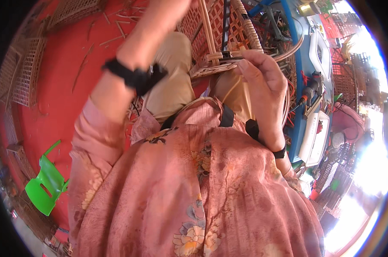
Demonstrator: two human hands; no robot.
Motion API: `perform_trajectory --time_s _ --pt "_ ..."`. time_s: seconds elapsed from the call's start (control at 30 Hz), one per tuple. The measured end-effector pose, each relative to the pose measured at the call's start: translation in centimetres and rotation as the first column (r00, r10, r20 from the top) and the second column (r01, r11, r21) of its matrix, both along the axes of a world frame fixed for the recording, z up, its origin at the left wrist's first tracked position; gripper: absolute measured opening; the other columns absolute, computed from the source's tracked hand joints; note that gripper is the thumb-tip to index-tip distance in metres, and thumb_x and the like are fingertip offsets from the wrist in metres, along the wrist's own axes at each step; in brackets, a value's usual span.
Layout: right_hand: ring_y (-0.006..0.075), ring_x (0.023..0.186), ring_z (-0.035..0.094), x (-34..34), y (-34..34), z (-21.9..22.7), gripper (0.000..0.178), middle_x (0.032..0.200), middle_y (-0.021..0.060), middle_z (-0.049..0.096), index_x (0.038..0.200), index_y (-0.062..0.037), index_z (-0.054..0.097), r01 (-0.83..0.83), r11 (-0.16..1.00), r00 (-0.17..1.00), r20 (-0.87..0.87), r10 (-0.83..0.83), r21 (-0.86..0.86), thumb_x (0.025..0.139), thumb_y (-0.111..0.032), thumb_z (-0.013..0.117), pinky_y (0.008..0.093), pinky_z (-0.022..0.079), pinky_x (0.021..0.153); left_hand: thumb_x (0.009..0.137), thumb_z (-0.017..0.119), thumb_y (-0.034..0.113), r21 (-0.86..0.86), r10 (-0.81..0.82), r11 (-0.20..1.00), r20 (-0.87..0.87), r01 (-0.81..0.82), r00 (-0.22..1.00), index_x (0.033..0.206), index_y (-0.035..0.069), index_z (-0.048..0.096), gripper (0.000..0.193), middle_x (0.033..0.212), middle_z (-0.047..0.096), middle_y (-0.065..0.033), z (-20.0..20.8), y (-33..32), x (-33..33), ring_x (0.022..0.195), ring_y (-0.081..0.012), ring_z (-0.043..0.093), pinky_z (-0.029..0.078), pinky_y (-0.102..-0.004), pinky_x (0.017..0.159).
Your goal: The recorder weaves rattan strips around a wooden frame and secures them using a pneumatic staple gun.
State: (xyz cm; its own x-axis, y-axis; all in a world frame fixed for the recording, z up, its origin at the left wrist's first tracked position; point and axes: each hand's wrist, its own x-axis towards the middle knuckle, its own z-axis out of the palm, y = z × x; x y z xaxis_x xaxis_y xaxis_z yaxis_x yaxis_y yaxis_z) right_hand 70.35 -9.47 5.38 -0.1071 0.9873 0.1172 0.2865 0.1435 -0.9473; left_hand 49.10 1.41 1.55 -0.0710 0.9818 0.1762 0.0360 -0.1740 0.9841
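A woven cane basket (pixel 194 43) with an open lattice wall and a thick wrapped rim (pixel 250 32) stands in front of my knees. At its near corner my right hand (pixel 262 75) is closed, thumb and forefinger pinched on a thin dark strip (pixel 231 58) that runs along the corner binding. Pale upright canes (pixel 206 25) and a black band rise from this corner. My left hand (pixel 159 25) reaches up past the basket's left side. Its fingers are cut off by the upper edge, so what they hold or touch cannot be seen.
On the right is a blue bench (pixel 296 141) with white trays (pixel 317 139) and a power tool (pixel 310 91). A green plastic chair (pixel 48 184) stands on the red floor at left. Lattice panels (pixel 29 73) and cane scraps lie around. Another person (pixel 347 122) is at far right.
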Motion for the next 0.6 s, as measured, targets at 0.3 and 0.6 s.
perform_trajectory --time_s 0.3,0.6 --pt "0.0200 0.088 0.068 3.5 0.6 5.5 0.039 0.109 0.0171 0.065 0.126 0.0087 0.051 -0.313 0.950 0.895 -0.331 0.299 0.012 0.093 -0.011 0.052 0.0269 0.054 0.069 0.093 0.061 0.025 -0.015 -0.142 0.989 0.157 0.146 0.977 0.082 0.002 0.059 0.026 0.078 0.058 0.0004 -1.6 3.4 0.3 0.071 -0.0083 0.052 0.043 -0.0260 0.065" --pt "0.0177 0.084 0.065 2.7 1.2 3.9 0.030 0.100 0.0115 0.066 0.120 0.0042 0.058 -0.245 0.969 0.942 -0.231 0.244 0.022 0.090 0.001 0.054 0.0251 0.051 0.071 0.086 0.069 0.037 0.254 0.114 0.966 -0.298 -0.036 0.948 0.105 -0.001 0.056 0.044 0.088 0.059 -0.0086 -4.5 -10.8 2.9 0.081 -0.0193 0.059 0.048 -0.0336 0.073"
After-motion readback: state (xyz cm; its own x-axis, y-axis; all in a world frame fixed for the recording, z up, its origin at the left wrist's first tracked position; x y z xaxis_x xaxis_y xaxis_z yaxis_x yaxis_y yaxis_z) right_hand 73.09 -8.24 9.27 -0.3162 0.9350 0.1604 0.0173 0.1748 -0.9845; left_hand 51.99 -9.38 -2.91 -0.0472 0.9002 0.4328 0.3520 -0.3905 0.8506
